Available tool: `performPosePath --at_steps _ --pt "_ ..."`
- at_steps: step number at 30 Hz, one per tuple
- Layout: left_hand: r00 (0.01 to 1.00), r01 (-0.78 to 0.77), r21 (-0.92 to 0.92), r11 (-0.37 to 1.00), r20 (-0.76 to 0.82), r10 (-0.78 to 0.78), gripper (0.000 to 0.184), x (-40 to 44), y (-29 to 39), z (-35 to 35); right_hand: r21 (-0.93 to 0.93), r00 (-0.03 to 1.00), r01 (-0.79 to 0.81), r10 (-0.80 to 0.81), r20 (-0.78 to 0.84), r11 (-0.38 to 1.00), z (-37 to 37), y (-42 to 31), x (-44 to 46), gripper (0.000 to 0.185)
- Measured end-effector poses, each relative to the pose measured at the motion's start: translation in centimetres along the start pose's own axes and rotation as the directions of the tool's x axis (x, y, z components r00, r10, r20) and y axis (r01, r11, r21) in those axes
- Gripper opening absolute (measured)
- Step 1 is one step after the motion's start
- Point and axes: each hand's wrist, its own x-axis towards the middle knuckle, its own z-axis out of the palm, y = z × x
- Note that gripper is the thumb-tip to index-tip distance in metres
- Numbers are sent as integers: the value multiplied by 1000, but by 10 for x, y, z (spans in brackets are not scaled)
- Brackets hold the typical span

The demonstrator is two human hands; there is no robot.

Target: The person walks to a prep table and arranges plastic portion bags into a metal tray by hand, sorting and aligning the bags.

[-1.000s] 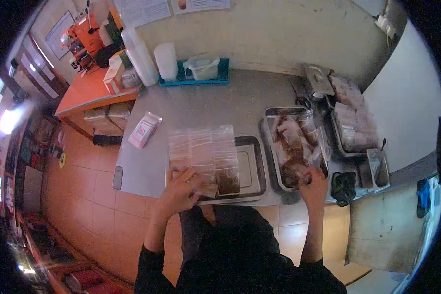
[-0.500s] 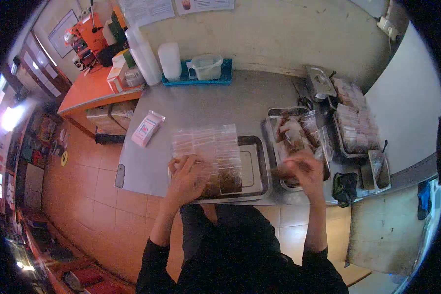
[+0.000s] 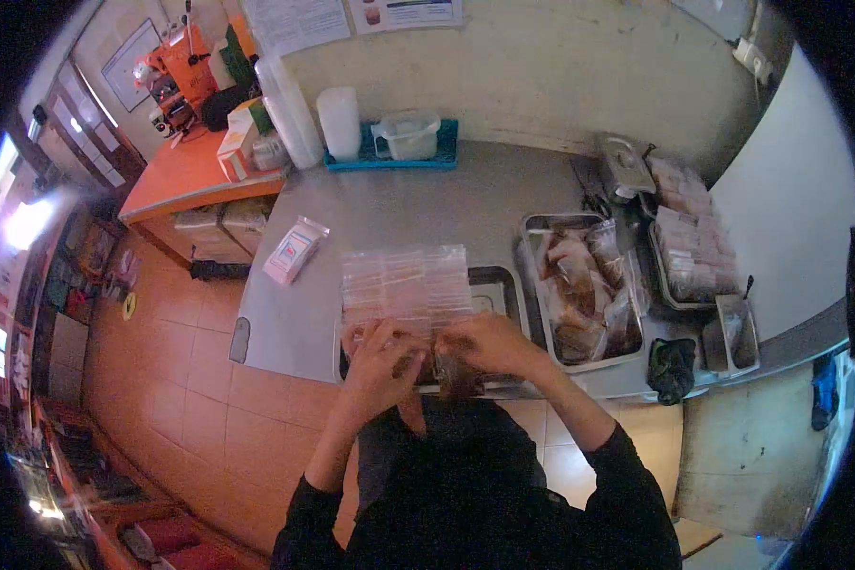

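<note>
Rows of small clear zip bags with brown contents lie overlapped on a metal tray in front of me. My left hand rests on the near end of these bags, its fingers bent and apart. Just to its right, my right hand is closed on the upper part of a zip bag of brown contents, which hangs at the tray's near edge. Its fingertips are partly hidden. Further right, a second metal tray holds several loose filled bags.
At the right stand a tray of stacked filled bags, a narrow metal container and a dark crumpled cloth-like item. A pink-white packet lies at the left. A blue tray with plastic containers is at the back.
My right hand has moved left from the tray of loose bags to the rows, bringing a filled bag with it. My left hand stays on the rows, its fingers more bent.
</note>
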Motion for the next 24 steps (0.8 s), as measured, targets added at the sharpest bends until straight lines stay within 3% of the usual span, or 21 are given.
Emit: performPosePath --at_steps 3,5,8,13,15,17,19,20,21,23,24 --pt "999 31 24 999 -8 -31 19 0 2 4 -110 995 -18 7 -103 994 9 1 2 26" --pt "999 42 -3 999 -16 -42 20 2 2 10 -249 976 41 -92 -196 968 14 7 3 24" --pt "999 51 -50 997 -8 -51 21 5 0 21 -283 919 121 -215 -331 951 32 27 6 24" --pt "995 74 -2 997 62 -74 22 16 6 17 -308 890 148 -262 -372 940 31 33 11 27" --pt "1000 -2 -32 999 14 3 21 19 -1 22 -342 874 165 -298 -383 925 27 33 13 28" --pt "999 25 -32 999 44 -23 23 22 -3 22 -478 907 170 -326 -267 862 17 29 15 29" --pt "996 45 -34 998 75 -42 26 25 -2 22 -480 920 150 -301 -253 864 14 22 20 28" --pt "996 45 49 998 73 -49 28 28 1 21 -482 929 142 -284 -235 865 11 20 19 27" --pt "996 45 131 990 69 -54 31 30 2 20 -485 931 128 -273 -241 865 8 19 13 27" --pt "990 44 99 994 132 -57 33 33 -2 17 -491 848 126 -350 -397 862 3 15 5 27" --pt "979 58 76 995 191 -72 36 34 -2 16 -494 849 121 -348 -397 861 -2 14 -3 27"
